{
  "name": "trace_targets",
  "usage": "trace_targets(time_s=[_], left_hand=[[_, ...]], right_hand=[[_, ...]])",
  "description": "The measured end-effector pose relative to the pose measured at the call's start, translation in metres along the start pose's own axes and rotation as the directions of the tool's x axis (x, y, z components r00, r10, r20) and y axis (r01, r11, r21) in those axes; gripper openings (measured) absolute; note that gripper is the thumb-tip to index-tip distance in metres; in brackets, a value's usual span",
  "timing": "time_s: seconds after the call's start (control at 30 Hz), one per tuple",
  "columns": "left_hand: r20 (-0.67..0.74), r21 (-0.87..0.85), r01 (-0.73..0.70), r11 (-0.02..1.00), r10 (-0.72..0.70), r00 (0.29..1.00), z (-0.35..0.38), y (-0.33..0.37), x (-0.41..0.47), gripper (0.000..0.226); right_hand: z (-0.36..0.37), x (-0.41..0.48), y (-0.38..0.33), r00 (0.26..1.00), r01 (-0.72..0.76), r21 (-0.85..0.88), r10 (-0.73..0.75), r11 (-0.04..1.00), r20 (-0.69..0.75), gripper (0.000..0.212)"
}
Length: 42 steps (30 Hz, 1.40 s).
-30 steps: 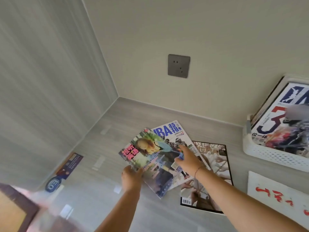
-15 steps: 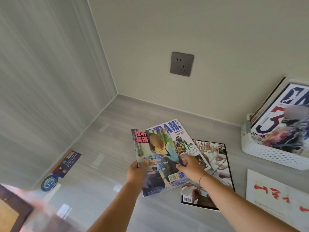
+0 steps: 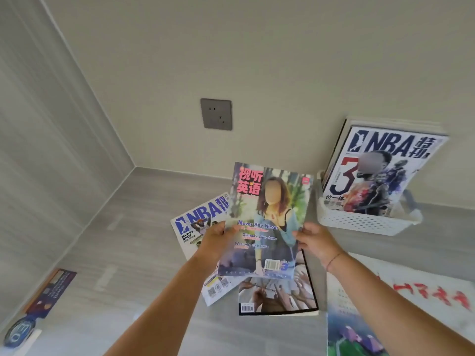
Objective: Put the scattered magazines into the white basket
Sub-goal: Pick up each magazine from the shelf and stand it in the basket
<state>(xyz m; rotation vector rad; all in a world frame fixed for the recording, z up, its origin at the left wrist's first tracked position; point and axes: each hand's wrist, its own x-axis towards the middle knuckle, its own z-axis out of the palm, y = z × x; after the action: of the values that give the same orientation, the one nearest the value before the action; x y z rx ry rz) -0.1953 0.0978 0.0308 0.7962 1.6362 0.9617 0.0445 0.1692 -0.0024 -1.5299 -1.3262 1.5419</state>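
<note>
Head view, the only one. Both hands up over the grey desk [image 3: 133, 242], each with a closed grip on one magazine [image 3: 267, 219]: left hand [image 3: 218, 240] pinching its left edge, right hand [image 3: 314, 240] its right edge, thumbs on the cover. The magazine was lifted clear of the desk, cover facing the person, tilted back a little. Holding it by both side edges probably kept the thin pages flat and squared for sliding in upright. Beneath it lay two more: an NBA magazine [image 3: 195, 224] angled to the left, and a dark-bordered magazine [image 3: 277, 296] flat under the held one, partly overlapped by the NBA issue. The white basket [image 3: 359, 222] stood to the right against the wall, near the held magazine but apart from it. It already held several magazines standing on edge and leaning back on the wall, an NBA cover with a large "3" [image 3: 380, 173] in front; how many were behind it could not be counted. Room at the front of the basket looked likely. At the right edge lay a white sheet with red marks [image 3: 424, 291], not clearly a magazine.
</note>
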Motion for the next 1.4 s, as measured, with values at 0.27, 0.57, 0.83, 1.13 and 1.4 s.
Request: trace_targets(time_s=[0.27,0.57,0.83,1.13,1.4], left_hand=[[0.090,0.054,-0.231,0.971,0.226,0.970,0.118,0.080,0.028,0.006],[-0.013,0.099,-0.403,0.910,0.407,0.914,0.235,0.156,0.071,0.010],[-0.116,0.217,-0.217,0.952,0.246,0.962,0.269,0.118,0.110,0.010],[-0.201,0.290,-0.241,0.926,0.305,0.931,0.275,0.105,0.128,0.018],[-0.145,0.321,-0.299,0.899,0.359,0.922,0.279,0.106,0.129,0.013]], right_hand=[[-0.145,-0.014,-0.033,0.923,0.160,-0.197,-0.217,0.967,-0.316,0.009],[-0.249,0.011,-0.077,0.796,0.209,-0.160,-0.262,0.965,-0.545,0.025],[-0.254,0.048,-0.042,0.872,0.034,-0.242,-0.147,0.970,-0.466,0.026],[-0.240,0.072,-0.018,0.885,-0.003,-0.249,-0.113,0.969,-0.451,0.029],[-0.239,0.078,-0.015,0.907,-0.025,-0.345,-0.123,0.938,-0.402,0.024]])
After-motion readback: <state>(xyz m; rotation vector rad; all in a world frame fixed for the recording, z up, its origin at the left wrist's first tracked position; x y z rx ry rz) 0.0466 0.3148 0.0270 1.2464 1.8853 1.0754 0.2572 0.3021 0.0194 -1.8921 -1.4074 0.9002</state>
